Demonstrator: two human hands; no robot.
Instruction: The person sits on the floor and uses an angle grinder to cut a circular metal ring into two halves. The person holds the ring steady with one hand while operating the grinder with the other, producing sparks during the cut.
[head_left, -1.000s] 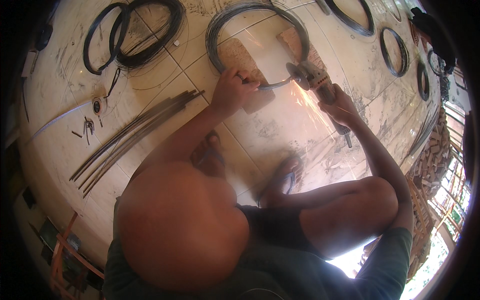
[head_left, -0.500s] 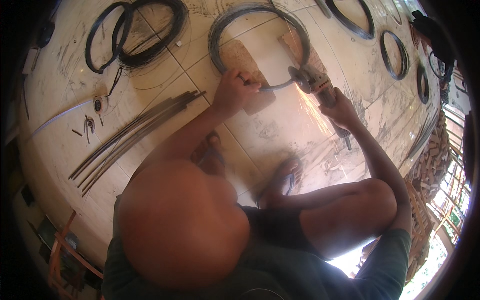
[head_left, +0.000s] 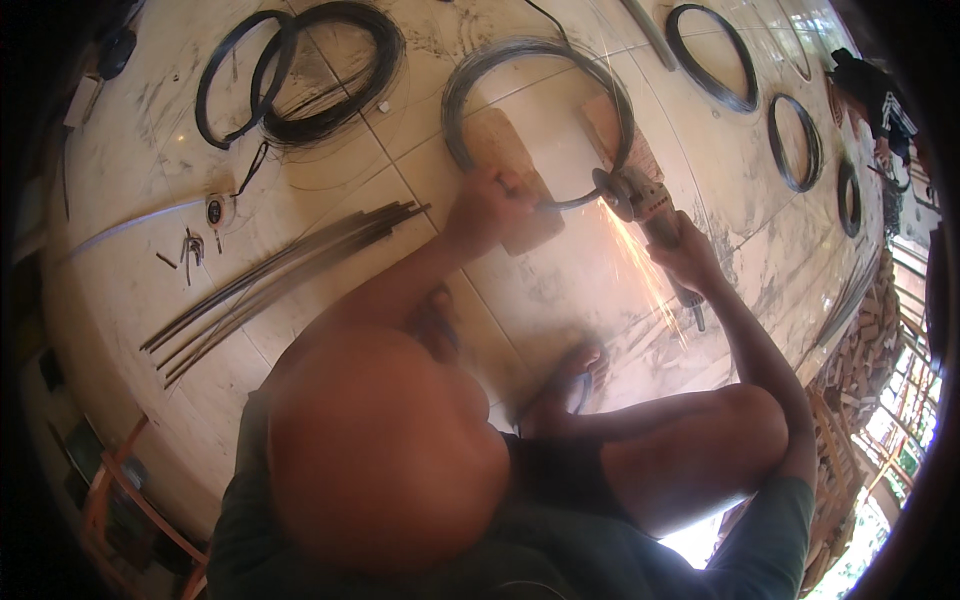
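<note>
My left hand (head_left: 490,208) is closed on the near left part of a coil of dark metal wire (head_left: 456,125). The coil rests across two brownish blocks (head_left: 520,180), the right block (head_left: 603,128) partly under its far side. In my right hand (head_left: 690,258) is an angle grinder (head_left: 655,208), gripped around its body. Its disc (head_left: 613,195) meets the coil's near right edge, and orange sparks (head_left: 638,260) spray down toward my right foot (head_left: 578,378). The exact cut point is too small to make out.
On the tiled floor left lie a bundle of dark rods (head_left: 290,275), a tape measure (head_left: 214,210) and several short metal pieces (head_left: 190,247). More wire coils (head_left: 385,75) lie far left, others (head_left: 750,85) far right. A wood pile (head_left: 868,345) stands at right.
The whole view has shifted, so the scene sits slightly lower and further right. Both hands keep their holds, and the spark stream now reaches further down.
</note>
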